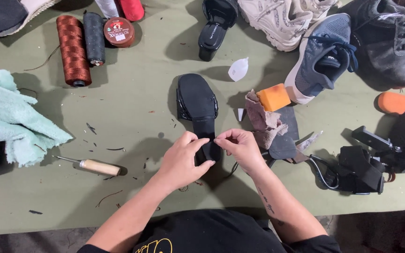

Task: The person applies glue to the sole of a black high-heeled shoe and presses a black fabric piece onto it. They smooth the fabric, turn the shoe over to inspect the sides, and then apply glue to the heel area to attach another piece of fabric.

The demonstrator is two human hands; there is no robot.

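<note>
A black sandal (197, 100) lies sole-up in the middle of the green table (132, 112), toe pointing away from me. My left hand (182, 159) grips its heel end from the left, fingers curled over the sole. My right hand (241, 146) pinches the same heel end from the right, thumb and forefinger pressed together at the sole's edge. The heel part is mostly hidden under my fingers.
A wooden-handled awl (93, 165) lies at left, near a mint towel (10, 117). Thread spools (73, 51) and a round tin (119, 32) sit at back left. Another black sandal (215, 26), sneakers (322, 56), an orange block (273, 97), a rag (264, 119) and black parts (359, 168) crowd the right.
</note>
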